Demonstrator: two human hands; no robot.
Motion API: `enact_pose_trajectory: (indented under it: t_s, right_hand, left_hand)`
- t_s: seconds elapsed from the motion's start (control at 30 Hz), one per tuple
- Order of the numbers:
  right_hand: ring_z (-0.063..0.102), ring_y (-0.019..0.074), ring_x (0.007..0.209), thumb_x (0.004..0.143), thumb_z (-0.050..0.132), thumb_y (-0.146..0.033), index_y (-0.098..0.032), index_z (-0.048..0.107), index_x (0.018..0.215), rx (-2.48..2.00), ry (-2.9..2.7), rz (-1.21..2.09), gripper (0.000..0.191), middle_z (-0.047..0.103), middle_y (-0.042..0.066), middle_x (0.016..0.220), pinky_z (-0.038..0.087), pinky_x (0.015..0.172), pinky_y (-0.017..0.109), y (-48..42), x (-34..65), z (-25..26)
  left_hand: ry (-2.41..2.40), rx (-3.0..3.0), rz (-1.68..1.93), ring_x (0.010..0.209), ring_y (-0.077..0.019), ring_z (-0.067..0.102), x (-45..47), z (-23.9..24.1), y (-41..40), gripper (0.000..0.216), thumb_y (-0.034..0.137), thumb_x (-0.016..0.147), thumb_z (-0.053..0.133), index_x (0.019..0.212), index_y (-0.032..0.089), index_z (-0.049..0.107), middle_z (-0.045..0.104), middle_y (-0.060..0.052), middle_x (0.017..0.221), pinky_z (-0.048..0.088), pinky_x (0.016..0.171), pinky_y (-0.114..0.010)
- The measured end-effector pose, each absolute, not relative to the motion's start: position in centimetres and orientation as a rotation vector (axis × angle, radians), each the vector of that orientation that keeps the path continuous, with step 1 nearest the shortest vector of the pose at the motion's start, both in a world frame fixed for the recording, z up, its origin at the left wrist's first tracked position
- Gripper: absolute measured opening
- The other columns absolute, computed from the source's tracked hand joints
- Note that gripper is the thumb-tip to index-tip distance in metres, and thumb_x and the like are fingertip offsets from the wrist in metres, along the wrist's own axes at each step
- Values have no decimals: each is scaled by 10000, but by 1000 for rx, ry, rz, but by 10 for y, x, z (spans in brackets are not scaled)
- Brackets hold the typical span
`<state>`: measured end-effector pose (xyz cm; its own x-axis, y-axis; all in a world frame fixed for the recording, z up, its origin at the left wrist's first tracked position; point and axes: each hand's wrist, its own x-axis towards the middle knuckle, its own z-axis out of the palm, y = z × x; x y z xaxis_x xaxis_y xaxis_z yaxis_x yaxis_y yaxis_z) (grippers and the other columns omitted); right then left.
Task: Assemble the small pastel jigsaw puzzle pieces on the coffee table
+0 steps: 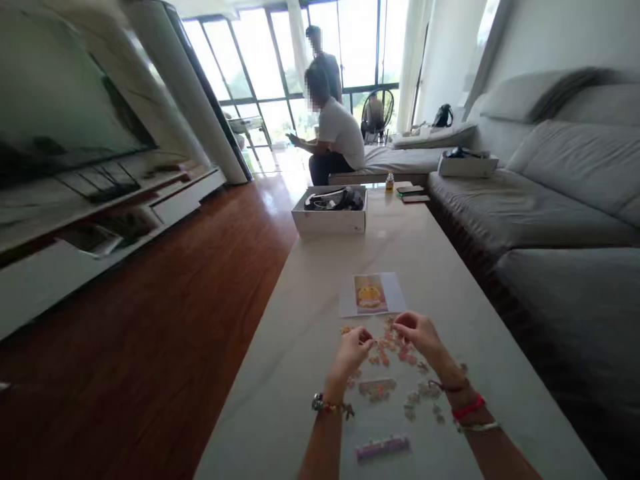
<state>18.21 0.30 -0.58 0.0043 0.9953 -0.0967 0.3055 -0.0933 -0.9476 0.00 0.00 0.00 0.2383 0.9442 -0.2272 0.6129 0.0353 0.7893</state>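
Observation:
Loose jigsaw puzzle pieces [387, 347], mostly orange and pink, lie in a scattered cluster between my two hands. My left hand [353, 353] is at the cluster's left side, thumb and fingers pinched together. Over its upper right edge, my right hand [419, 335] is also closed in a pinch. Whatever either hand holds is too small to make out. Paler puzzle pieces [423, 397] lie near my right wrist. A joined strip of pieces [377, 389] sits between my forearms, and a purple joined strip [383, 449] lies nearer me. Beyond my hands is a printed picture sheet [371, 294] with a yellow figure.
On the long white table [280, 360] stands a white box [330, 221] holding dark gear. A small yellow bottle [389, 182] and flat dark devices [413, 193] are at the far end. A grey sofa [565, 193] runs along the right. Two people [341, 130] are by the windows.

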Motion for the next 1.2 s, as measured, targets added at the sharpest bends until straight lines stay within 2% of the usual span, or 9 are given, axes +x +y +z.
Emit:
enact_pose_trajectory:
  t_s: [0.27,0.47,0.63,0.77,1.0,1.2]
  right_hand:
    - [513,106,457,621,607,-344,-146,576,667,-1486,-1329,1152,205,574,1,552,400,426,216,-4,179,4]
    - [497,95,452,612,636,-335,-145,583,672,-1398,-1271,1276,206,562,-6,538,384,417,209,-33,172,9]
    - [499,96,459,610,638,-374,-147,614,799,-1387,-1149,1385,296,603,13,583,394,432,220,-70,160,-5]
    - [498,99,447,610,638,-388,-143,600,837,-1419,-1078,1439,336,604,10,563,379,408,214,-88,152,-16]
    - [515,111,428,607,638,-421,-143,590,797,-1448,-1122,1341,340,601,9,532,381,379,213,-76,147,-24]
    - [587,147,524,652,602,-391,-139,617,887,-1371,-1324,1192,345,666,62,685,448,445,240,-34,149,-19]
  left_hand:
    - [1475,1658,521,615,-109,546,-1,3,-5,143,224,705,476,707,145,594,594,-5,626,422,593,-207]
    - [1380,1606,543,638,-105,543,2,-2,-20,142,244,704,492,740,148,589,609,-15,691,422,612,-213]
    - [1167,1444,567,624,-93,531,9,-16,-48,206,330,725,496,792,152,572,603,-13,731,413,577,-202]
    - [1110,1326,592,610,-85,512,7,-23,-64,183,315,721,506,760,145,562,574,3,673,406,587,-202]
    - [1125,1224,704,582,-87,510,8,-27,-56,219,352,668,574,733,143,560,565,14,627,404,571,-208]
    - [1148,1188,911,541,-95,520,17,-22,-19,231,341,657,584,749,130,564,588,-5,602,408,533,-213]
